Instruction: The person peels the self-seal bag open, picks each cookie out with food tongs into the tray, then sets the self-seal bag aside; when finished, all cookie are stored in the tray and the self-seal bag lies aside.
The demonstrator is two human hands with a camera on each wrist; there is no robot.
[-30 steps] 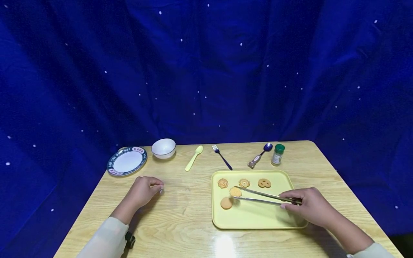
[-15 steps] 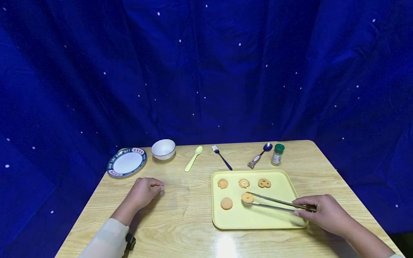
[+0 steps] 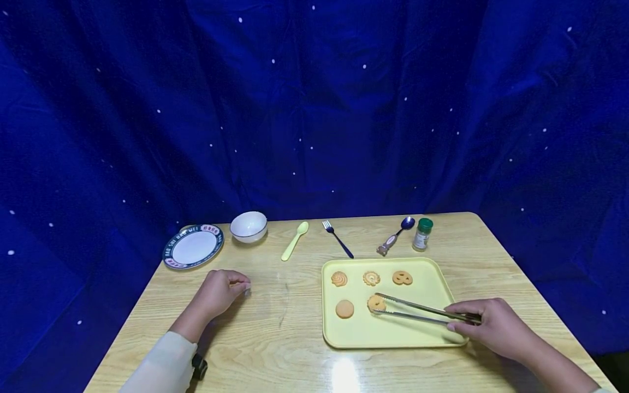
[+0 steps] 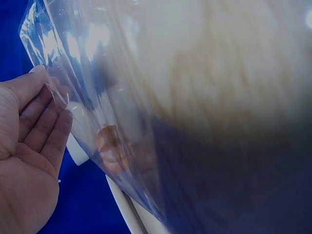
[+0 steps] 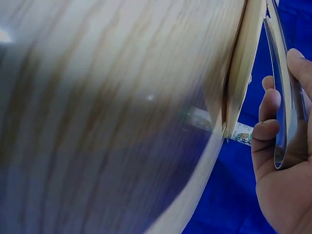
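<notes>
My right hand (image 3: 493, 327) holds metal tongs (image 3: 417, 303) over the right part of the yellow tray (image 3: 393, 335). The tong tips overlap a ring cookie (image 3: 375, 300) that lies close on the tray, in front of a scalloped cookie (image 3: 371, 279). A plain round cookie (image 3: 344, 309) is to its left; a swirl cookie (image 3: 339, 279) and a pretzel-shaped cookie (image 3: 402, 278) are in the back row. On the left, my left hand (image 3: 221, 292) pinches the edge of a clear plastic bag (image 4: 105, 63), barely visible in the head view.
Along the back of the wooden table (image 3: 275, 360) stand a plate (image 3: 194, 248), a white bowl (image 3: 249, 227) and a green-capped seasoning jar (image 3: 422, 236). Between them lie a yellow spoon (image 3: 295, 241), a fork (image 3: 339, 238) and a dark spoon (image 3: 395, 237). A blue curtain (image 3: 314, 109) hangs behind.
The tongs have carried the ring cookie rightward, away from the plain round cookie, then lowered it slightly; their tips now spread a little wider. My left hand stays in place.
</notes>
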